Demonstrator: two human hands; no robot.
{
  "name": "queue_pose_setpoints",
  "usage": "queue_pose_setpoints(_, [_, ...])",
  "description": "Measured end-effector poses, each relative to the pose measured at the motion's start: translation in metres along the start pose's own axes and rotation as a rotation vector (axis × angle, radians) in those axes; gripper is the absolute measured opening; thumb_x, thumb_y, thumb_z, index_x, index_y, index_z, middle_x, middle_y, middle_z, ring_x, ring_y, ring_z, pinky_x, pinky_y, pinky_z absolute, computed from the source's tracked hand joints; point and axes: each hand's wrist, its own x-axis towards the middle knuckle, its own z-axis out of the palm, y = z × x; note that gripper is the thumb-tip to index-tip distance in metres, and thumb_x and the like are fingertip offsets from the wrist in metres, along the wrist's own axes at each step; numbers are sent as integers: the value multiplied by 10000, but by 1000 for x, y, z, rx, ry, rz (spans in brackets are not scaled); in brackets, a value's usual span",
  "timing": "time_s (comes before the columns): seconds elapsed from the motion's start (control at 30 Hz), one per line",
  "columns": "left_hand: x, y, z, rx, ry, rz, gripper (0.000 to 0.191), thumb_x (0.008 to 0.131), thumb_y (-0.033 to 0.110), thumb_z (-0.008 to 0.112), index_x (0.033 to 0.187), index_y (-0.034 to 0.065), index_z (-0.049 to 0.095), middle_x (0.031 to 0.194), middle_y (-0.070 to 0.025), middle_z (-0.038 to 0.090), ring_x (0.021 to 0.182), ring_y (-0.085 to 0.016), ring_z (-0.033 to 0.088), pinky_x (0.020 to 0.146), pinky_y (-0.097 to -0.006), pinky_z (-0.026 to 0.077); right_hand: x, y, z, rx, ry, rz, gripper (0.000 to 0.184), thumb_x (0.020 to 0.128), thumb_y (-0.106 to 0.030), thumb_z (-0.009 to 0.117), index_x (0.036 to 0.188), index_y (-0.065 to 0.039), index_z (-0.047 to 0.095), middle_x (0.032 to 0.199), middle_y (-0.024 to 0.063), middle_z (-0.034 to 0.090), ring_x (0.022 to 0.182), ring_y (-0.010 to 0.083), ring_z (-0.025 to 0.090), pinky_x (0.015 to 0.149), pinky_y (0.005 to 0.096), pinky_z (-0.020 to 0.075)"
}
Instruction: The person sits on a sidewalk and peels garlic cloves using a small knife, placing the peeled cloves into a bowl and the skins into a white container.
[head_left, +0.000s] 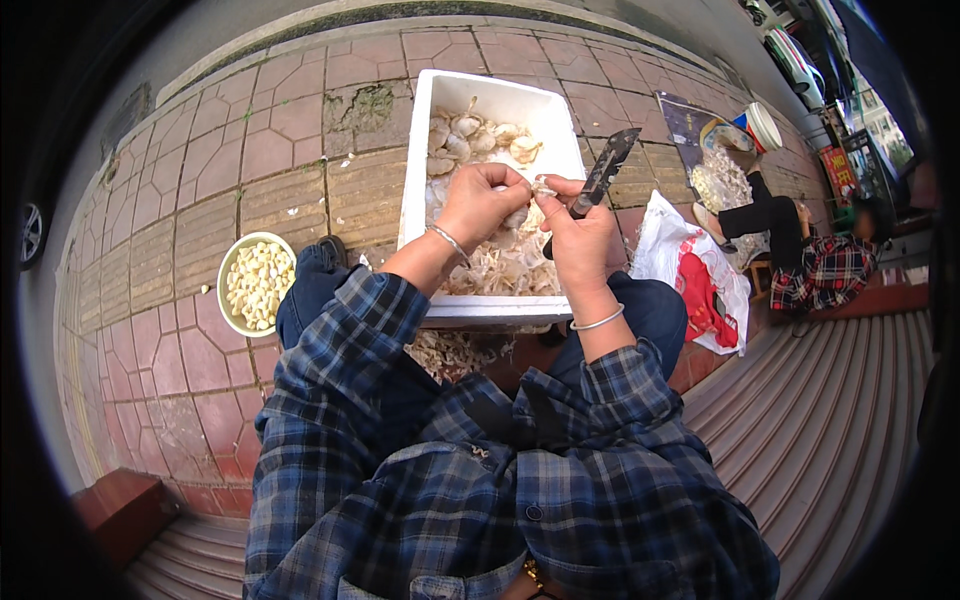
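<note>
Over a white foam box (495, 307), my left hand (484, 201) is closed on a garlic bulb (516, 219), partly hidden by the fingers. My right hand (583, 236) keeps a knife (609, 166) in its palm, the dark, stained blade pointing up and away. Its thumb and forefinger pinch a small piece of garlic (541, 187), which meets the left fingertips. Whole garlic bulbs (465, 135) lie in the far end of the box. Loose papery skins (499, 271) fill the near end.
Left of my knee stands a bowl (224, 289) of peeled garlic cloves (262, 279). A white plastic bag (651, 240) with red cloth (701, 300) lies at right. Beyond it sits another person (817, 270) beside a clear bag of garlic (720, 184). More skins (450, 354) lie between my legs.
</note>
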Motion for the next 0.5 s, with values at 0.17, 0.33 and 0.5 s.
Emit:
queue_pose_setpoints(0.17, [2,-1,-1,-35,5,-93,129,766,121,636,693,17,615,583,1,561,455,-57,472,383,-216,363,8,-3,-9,363,17,156,235,794,-41,679,1000,12,579,796,34,597,579,49,493,486,163,389])
queue_pose_setpoints(0.33, [2,-5,-3,152,-134,-81,168,830,193,657,801,36,606,678,2,583,529,-38,483,407,-187,352,12,-11,-12,467,-55,276,258,845,-107,637,1031,45,543,873,69,597,688,76,545,520,177,406])
queue_pose_setpoints(0.5, [-3,4,5,13,-125,136,279,797,204,712,972,38,571,766,11,598,566,-25,479,416,-172,346,9,-1,-13,444,-29,295,237,849,-112,631,1016,38,555,866,66,600,698,88,568,514,186,409])
